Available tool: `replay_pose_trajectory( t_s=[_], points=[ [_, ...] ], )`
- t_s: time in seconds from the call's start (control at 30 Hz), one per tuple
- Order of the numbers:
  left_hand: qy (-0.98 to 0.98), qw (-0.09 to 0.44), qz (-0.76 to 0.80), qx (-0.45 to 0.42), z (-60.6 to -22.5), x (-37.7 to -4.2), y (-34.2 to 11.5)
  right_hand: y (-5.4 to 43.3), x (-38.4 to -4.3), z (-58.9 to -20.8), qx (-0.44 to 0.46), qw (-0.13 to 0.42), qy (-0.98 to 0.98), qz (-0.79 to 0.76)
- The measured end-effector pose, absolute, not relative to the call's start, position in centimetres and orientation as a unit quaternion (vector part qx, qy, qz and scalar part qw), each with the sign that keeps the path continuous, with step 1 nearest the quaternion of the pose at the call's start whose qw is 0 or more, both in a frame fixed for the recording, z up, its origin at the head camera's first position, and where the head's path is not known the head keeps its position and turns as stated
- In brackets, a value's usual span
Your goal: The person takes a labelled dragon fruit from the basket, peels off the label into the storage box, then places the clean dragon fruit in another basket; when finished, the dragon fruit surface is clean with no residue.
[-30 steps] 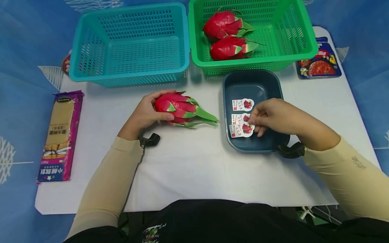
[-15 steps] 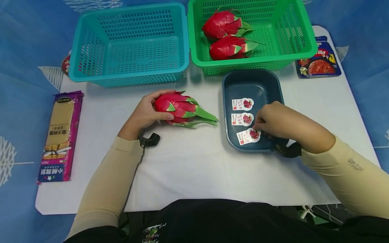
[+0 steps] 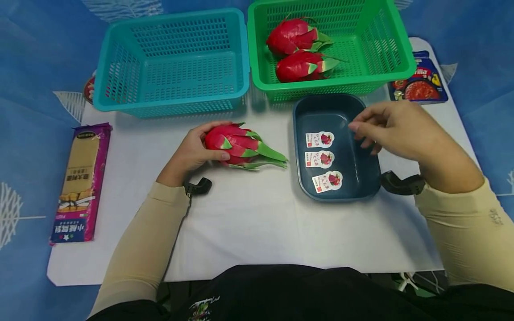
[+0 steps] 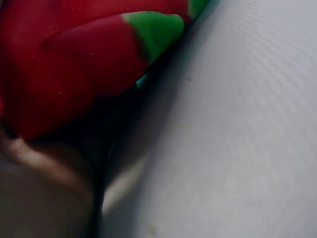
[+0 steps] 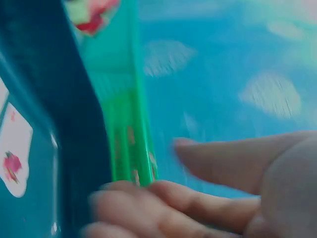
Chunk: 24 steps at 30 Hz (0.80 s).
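In the head view, my left hand (image 3: 192, 150) grips the rounded end of a dragon fruit (image 3: 241, 147) lying on the white table, thumb on the near side, leafy end pointing right. The left wrist view shows the red skin and a green scale tip of that dragon fruit (image 4: 89, 54) close up. My right hand (image 3: 401, 129) hovers over the right side of a dark blue tray (image 3: 341, 194), loosely bent and holding nothing. Its thumb stands apart from the fingers (image 5: 133, 208) in the right wrist view. Three dragon fruit labels (image 3: 319, 159) lie in the tray, the nearest one tilted.
A blue-green basket (image 3: 172, 104) stands at the back left, beside a green basket (image 3: 353, 80) with two dragon fruits (image 3: 299, 67) in it. A noodle packet (image 3: 80, 183) lies at the left edge. A blue food pouch (image 3: 423, 84) lies at the back right.
My right hand slid the nearest label down and right, apart from the middle one. It then let go and moved up and right. The left hand stayed on the dragon fruit.
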State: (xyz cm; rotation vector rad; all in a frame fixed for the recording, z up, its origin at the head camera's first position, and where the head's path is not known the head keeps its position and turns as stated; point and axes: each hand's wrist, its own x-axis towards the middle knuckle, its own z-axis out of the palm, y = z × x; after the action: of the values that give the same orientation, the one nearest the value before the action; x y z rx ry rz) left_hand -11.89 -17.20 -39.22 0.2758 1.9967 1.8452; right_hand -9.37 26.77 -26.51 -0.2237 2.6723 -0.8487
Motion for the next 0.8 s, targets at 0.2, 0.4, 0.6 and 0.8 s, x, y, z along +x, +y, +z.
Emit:
replay_pose_trajectory(
  t_s=[0.2,0.4,0.6,0.8],
  points=[
    [0.721,0.201,0.656,0.100,-39.2,-11.8,-17.0,31.5,-12.7,-29.1,0.082,0.103,0.700,-0.702],
    [0.732,0.199,0.642,0.115,-38.8,-11.7,-17.1,34.2,-14.5,-32.3,0.219,0.081,0.326,-0.916],
    [0.713,0.218,0.640,0.185,-38.1,-11.7,-17.8,33.5,-15.5,-33.4,0.220,0.079,0.261,-0.937],
    [0.734,0.200,0.618,0.197,-37.5,-11.2,-18.4,32.5,-16.0,-34.0,0.187,0.056,0.256,-0.947]
  ],
)
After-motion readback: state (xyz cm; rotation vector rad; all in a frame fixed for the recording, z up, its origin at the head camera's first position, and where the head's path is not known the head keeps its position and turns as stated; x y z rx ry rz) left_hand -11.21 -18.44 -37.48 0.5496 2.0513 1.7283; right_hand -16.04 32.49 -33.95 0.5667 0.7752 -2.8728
